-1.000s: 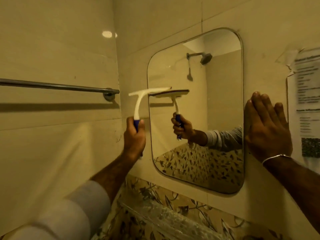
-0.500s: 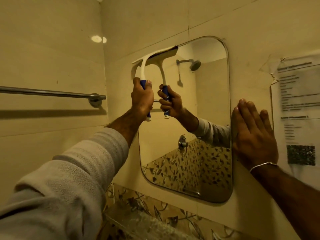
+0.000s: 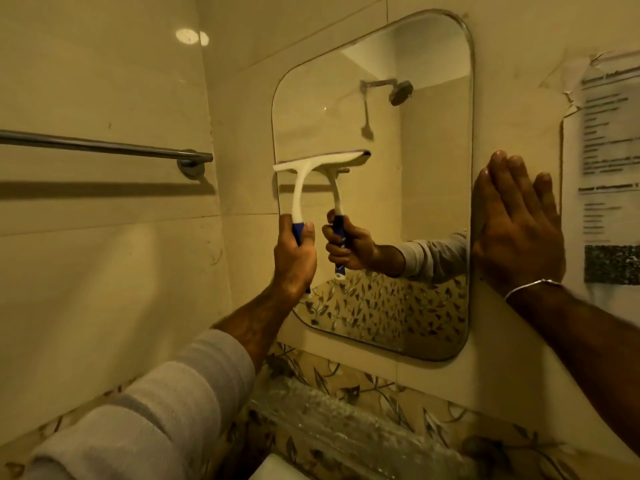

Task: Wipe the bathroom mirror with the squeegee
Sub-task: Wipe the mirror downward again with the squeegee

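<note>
A rounded rectangular mirror [image 3: 426,174] hangs on the tiled wall. My left hand [image 3: 294,258] grips the blue handle of a white squeegee [image 3: 301,181], whose blade lies roughly level against the mirror's left half at mid height. My right hand [image 3: 516,230] presses flat, fingers straight and pointing up, on the wall right at the mirror's right edge. The mirror reflects the squeegee, my gripping hand, a grey sleeve and a shower head.
A chrome towel bar [image 3: 104,147] runs along the left wall into the corner. A taped paper notice [image 3: 609,161] hangs right of my right hand. A floral tile band [image 3: 346,379] and a clear wrapped shelf [image 3: 346,424] sit below the mirror.
The squeegee went from the mirror's left edge up to its top left corner, then came down the glass to mid height. My right hand stayed flat by the mirror's right edge.
</note>
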{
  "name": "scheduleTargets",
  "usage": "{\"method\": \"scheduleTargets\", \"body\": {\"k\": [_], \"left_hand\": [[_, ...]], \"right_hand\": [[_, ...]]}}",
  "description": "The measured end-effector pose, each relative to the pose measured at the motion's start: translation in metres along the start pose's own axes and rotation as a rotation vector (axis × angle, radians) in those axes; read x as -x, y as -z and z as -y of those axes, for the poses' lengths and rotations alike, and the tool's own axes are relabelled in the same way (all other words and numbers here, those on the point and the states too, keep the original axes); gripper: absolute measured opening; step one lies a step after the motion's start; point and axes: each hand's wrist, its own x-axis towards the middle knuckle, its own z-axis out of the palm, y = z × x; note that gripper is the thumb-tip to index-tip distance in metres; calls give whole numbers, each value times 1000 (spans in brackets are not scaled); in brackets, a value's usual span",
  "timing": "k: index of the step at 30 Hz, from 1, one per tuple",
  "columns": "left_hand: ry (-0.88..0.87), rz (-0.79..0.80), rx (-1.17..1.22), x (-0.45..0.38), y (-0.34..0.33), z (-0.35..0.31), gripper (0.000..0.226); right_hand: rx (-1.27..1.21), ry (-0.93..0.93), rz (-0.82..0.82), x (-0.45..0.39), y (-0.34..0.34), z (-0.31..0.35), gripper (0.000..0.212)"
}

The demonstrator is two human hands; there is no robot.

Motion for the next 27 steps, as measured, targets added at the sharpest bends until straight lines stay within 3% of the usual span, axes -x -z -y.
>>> {"method": "scheduleTargets", "body": {"k": [2, 4, 15, 27], "left_hand": [[34, 24, -10, 27, 3, 17, 16], [62, 38, -34, 53, 8, 33, 20], [264, 168, -155, 167, 40, 108, 16], [297, 209, -230, 185, 50, 101, 14]], "right_hand": [[172, -229, 217, 30, -8, -18, 69], [135, -225, 278, 29, -21, -18, 68], [173, -221, 283, 22, -16, -16, 71], [186, -221, 292, 20, -13, -12, 68]]}}
